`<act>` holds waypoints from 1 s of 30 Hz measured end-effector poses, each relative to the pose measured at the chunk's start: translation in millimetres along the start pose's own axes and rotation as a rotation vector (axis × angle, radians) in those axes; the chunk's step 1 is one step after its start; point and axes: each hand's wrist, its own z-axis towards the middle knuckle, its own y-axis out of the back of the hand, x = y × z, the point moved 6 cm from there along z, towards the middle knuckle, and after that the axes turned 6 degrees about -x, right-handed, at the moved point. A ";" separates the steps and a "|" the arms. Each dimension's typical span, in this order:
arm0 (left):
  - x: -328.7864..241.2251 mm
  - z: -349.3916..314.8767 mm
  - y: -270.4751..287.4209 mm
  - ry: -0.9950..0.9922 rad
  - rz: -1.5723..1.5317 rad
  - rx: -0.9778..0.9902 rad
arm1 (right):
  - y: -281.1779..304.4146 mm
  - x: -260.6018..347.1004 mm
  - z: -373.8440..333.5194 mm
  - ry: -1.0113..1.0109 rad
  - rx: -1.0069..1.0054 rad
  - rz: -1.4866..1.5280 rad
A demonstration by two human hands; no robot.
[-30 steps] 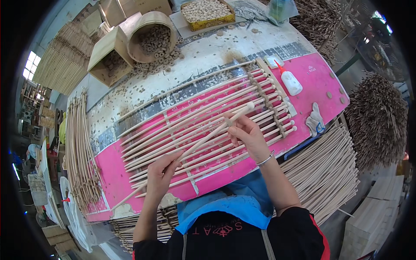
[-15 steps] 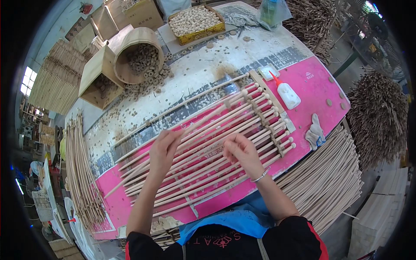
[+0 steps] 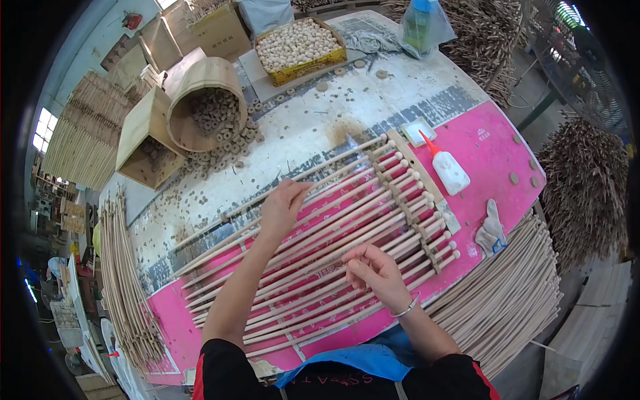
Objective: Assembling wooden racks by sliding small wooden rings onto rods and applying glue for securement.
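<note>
A row of slim wooden rods (image 3: 313,254) lies slantwise over the pink and white worktable. Most carry a round ball tip at their right ends and a brown wooden ring (image 3: 408,211) a little way in. At the row's far side my left hand (image 3: 283,208) pinches a wooden rod (image 3: 248,233) with thumb and fingertips. My right hand (image 3: 375,272), a bracelet on its wrist, hovers over the near middle of the row. Its fingers are curled in toward the thumb; whatever they may hold is hidden.
Beyond the ball tips stand a wooden strip (image 3: 405,148) and a white glue bottle with red nozzle (image 3: 451,175). A glove (image 3: 491,235) lies at the right edge. Farther back are a yellow crate of wooden balls (image 3: 301,69) and a tipped wooden tub (image 3: 179,120) spilling rings.
My left hand has moved away and to the right, bringing its rod from across the others to the far side of the row. My right hand stays nearly in place, still curled.
</note>
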 end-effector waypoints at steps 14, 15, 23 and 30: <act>5.2 3.8 -11.2 -0.124 0.191 -0.060 | -7.5 5.6 6.5 0.001 0.057 -0.033; 6.3 4.0 -12.2 -0.123 0.191 -0.063 | -8.0 5.4 6.6 0.008 0.060 -0.037; 11.9 8.5 15.6 -0.138 0.174 -0.099 | -8.3 3.1 0.9 -0.003 0.060 -0.051; 67.0 -10.5 29.6 -0.074 0.367 -0.117 | -10.8 -9.0 -8.0 0.013 0.060 -0.074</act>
